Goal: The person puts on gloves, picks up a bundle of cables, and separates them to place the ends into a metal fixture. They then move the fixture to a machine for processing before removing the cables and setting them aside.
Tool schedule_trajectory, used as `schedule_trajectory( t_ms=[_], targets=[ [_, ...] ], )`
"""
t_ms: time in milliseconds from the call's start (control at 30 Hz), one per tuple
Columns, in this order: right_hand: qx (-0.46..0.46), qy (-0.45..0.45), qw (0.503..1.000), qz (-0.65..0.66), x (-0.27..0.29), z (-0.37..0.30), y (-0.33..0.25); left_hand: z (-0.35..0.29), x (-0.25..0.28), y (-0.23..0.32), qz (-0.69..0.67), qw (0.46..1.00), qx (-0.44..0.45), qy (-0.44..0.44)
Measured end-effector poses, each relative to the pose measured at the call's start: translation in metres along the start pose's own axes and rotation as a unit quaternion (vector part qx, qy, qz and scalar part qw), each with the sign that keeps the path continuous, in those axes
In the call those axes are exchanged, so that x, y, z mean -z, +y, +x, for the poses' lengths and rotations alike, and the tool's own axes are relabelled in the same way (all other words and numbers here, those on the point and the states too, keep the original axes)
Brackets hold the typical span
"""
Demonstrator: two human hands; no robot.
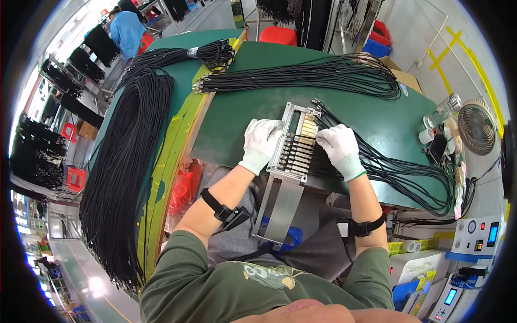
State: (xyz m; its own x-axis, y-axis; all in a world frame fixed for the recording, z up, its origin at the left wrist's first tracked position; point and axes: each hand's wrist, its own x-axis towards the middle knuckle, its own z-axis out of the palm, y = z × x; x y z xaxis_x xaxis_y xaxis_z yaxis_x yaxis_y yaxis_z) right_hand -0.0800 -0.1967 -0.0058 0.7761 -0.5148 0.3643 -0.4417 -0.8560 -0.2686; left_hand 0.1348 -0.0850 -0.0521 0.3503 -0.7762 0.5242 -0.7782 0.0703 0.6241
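A long metal fixture (291,141) with a row of slots lies across the near edge of the green table. Several black cables with metal connector ends (299,149) sit side by side in its lower slots; pale yellow slots (309,126) show near its far end. My left hand (263,141), in a white glove, is closed at the fixture's left edge, fingertips on its side. On the right side, my gloved right hand (339,144) pinches a black cable end beside the slots; the fingers partly hide it. Loose black cables (398,168) run from there to the right.
A bundle of black cables (301,76) lies across the back of the green table (247,107). Thick cable bundles (126,156) hang over the left table, past a yellow-taped edge (172,156). A fan (476,128) and a glass jar (444,110) stand at the right.
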Motion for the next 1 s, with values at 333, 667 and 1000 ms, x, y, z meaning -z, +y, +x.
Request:
schedule_trajectory(
  t_ms=[333,667,1000],
  targets=[
    [0.032,0.066,0.997,0.029,-0.019,-0.011,-0.003,-0.013,0.000,0.010,0.051,0.995,-0.066,-0.049],
    [-0.011,0.072,0.997,-0.026,-0.003,-0.002,-0.005,-0.009,-0.001,0.032,0.169,0.967,-0.170,-0.091],
    [-0.133,0.019,0.984,-0.116,-0.019,0.004,0.033,-0.006,-0.006,0.020,0.167,0.964,-0.152,-0.142]
  ],
)
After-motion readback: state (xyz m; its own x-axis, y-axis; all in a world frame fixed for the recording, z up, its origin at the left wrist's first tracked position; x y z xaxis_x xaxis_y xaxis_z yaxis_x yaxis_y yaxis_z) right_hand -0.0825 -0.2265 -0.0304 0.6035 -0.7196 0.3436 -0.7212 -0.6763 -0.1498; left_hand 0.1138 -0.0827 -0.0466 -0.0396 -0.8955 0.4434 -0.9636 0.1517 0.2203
